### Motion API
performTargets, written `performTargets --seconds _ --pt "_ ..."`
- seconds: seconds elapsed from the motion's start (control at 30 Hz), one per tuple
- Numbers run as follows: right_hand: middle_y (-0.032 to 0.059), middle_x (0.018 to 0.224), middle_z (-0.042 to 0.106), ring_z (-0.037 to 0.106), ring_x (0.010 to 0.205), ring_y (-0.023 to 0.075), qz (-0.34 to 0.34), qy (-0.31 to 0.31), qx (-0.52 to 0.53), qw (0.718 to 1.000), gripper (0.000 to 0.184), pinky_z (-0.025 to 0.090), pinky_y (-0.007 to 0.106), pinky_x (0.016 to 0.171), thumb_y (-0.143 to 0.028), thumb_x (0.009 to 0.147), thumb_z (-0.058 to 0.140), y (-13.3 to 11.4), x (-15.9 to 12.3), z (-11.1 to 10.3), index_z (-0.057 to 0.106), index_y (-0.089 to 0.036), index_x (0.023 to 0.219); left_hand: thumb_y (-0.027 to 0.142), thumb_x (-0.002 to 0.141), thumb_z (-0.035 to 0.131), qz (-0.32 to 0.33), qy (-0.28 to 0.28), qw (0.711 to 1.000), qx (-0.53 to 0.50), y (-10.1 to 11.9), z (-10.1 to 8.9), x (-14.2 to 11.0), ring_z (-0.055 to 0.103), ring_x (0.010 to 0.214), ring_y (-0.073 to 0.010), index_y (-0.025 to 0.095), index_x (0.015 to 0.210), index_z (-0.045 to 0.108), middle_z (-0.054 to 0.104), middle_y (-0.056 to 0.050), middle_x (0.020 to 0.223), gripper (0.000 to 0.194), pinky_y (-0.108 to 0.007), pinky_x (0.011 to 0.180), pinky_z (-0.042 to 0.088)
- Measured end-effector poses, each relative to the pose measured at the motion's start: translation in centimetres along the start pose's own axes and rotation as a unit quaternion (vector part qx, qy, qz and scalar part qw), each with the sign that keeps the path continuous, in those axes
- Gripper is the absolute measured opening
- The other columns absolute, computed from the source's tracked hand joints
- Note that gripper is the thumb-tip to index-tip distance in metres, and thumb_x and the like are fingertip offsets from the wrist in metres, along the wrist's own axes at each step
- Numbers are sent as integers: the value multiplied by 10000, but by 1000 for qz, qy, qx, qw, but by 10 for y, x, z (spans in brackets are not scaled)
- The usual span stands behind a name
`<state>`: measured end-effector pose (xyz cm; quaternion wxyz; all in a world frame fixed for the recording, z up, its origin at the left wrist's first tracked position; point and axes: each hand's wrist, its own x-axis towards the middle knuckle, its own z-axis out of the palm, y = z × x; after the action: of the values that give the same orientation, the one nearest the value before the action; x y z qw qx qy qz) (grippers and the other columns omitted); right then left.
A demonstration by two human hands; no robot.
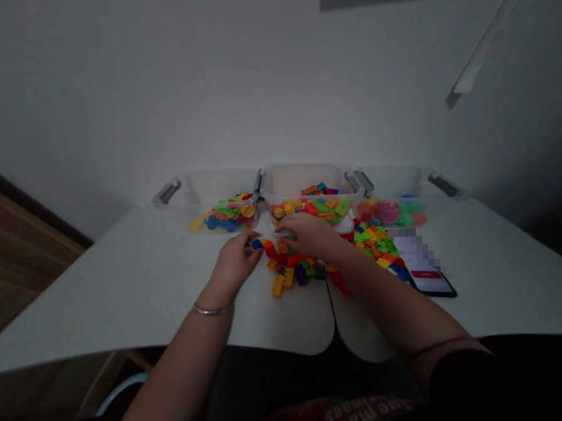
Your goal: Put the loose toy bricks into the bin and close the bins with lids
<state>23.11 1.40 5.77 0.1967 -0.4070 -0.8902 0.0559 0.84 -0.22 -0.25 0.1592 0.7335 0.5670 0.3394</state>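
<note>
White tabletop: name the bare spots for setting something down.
Bare: the tabletop left of the left hand, and right of the phone. Crowded: the middle, where loose bricks lie near the right hand, before three clear bins.

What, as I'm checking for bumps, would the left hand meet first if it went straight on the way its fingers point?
The left hand would probably meet the blue brick at its fingertips first; whether they touch is unclear. Just beyond lie red bricks, though depth is hard to judge.
</note>
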Motion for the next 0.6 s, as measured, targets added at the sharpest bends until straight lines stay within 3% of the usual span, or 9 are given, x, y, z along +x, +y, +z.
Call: performTargets --seconds 0.17,0.3,0.6 --pt "95 1276 686 618 1201 244 -10 2 22 1000 348 487 380 1009 -217 887 659 -5 0 5 673 -203 1234 388 795 703 -32 22 982 -184 8 3 -2 670 907 -216 200 1232 583 705 -60 972 491 -355 812 518" --pt "100 1233 705 628 1181 241 -38 7 42 998 322 489 381 999 -212 893 660 -13 0 3 680 -190 1214 423 777 727 -47 1 956 -289 14 3 -4 678 878 -203 205 1254 540 720 -56 954 557 -353 812 515" --pt "83 1145 735 644 1116 233 -92 1 48 995 265 493 372 946 -197 883 674 -16 1 3 712 -228 1143 434 818 694 -13 -45 959 -281 16 0 -10 669 875 -192 215 1334 499 727 -77 1035 593 -334 773 532"
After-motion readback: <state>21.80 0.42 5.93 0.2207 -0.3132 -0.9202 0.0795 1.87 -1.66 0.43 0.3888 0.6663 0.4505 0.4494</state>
